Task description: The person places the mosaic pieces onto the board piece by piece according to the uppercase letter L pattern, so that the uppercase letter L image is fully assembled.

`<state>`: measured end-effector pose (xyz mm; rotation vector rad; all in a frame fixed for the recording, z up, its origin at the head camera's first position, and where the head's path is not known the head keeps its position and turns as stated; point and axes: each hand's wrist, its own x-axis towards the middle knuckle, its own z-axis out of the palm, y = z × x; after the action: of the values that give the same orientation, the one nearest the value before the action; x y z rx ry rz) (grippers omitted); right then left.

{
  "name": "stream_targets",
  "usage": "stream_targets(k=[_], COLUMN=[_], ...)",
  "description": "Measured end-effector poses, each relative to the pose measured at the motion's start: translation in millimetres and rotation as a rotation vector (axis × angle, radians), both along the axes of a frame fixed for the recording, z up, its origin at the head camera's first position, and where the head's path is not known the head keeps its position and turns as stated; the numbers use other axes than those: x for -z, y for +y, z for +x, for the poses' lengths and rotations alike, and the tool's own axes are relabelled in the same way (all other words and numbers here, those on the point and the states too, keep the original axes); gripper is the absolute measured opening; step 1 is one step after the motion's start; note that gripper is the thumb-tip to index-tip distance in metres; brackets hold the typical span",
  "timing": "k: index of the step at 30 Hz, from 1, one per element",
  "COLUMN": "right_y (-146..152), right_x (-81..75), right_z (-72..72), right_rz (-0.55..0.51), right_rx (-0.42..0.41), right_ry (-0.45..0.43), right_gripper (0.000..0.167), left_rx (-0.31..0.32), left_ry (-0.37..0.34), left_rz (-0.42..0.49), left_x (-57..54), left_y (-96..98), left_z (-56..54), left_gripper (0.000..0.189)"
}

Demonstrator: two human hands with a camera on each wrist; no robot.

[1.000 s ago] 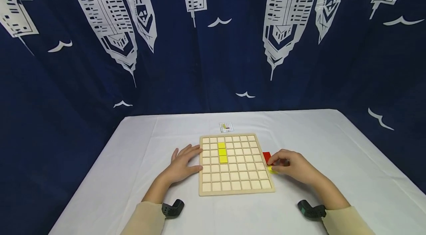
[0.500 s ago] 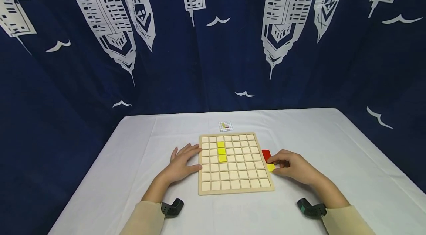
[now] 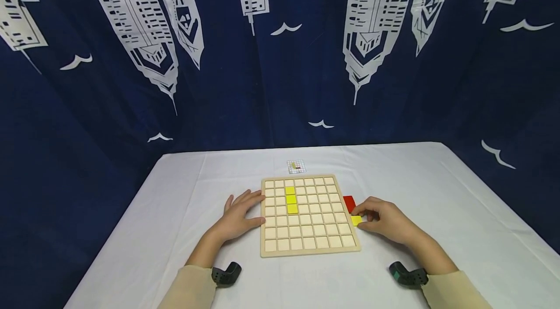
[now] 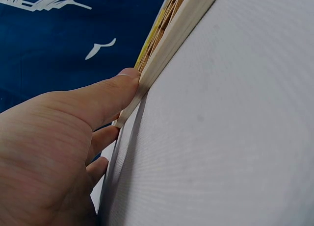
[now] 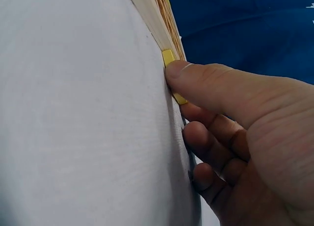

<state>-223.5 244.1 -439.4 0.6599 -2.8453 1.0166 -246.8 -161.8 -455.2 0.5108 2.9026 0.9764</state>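
Observation:
A pale wooden grid board (image 3: 311,252) lies on the white table. Three yellow tiles (image 3: 291,199) sit in a column in its upper left cells. My left hand (image 3: 238,218) rests along the board's left edge, thumb and fingers extended; in the left wrist view its thumb (image 4: 128,79) touches the rim. At the right edge, my right hand (image 3: 387,220) pinches a loose yellow tile (image 3: 356,220) lying on the cloth. The right wrist view has the thumb (image 5: 177,75) on that yellow tile (image 5: 169,55), beside the board's side. A red piece (image 3: 348,202) lies just beyond, partly behind the index finger.
Beyond the board lies a small card (image 3: 296,166) printed with a grid and coloured squares. White cloth covers the table (image 3: 197,178), and a dark blue curtain (image 3: 236,105) with white building prints hangs behind it. Dark camera mounts (image 3: 226,274) sit on both wrists.
More of the loose yellow tile shows beside the right thumb now. The red piece has shifted slightly away and toward the board. My left hand has stayed in place.

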Motion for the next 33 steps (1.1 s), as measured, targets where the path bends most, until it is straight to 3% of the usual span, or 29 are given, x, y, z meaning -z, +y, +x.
stream_targets(k=[15,23,33], right_y=[-2.3,-16.2,-37.7], right_x=[-6.3,-12.9,-14.3], right_z=[0.9,-2.1,-4.4], right_rz=[-0.023,-0.045,-0.067], right_rx=[0.031,-0.016,-0.089], right_ry=[-0.008,0.021,-0.002], right_gripper=[0.026,0.026,0.023], left_rx=[-0.001,-0.010,-0.005], left_ry=[-0.004,0.002,0.003], left_rz=[0.000,-0.007,-0.006], left_x=[-1.4,-2.1,-0.1], left_y=[1.8,1.5,0.0], left_z=[1.0,-0.3,0.0], left_gripper=[0.063,0.063,0.063])
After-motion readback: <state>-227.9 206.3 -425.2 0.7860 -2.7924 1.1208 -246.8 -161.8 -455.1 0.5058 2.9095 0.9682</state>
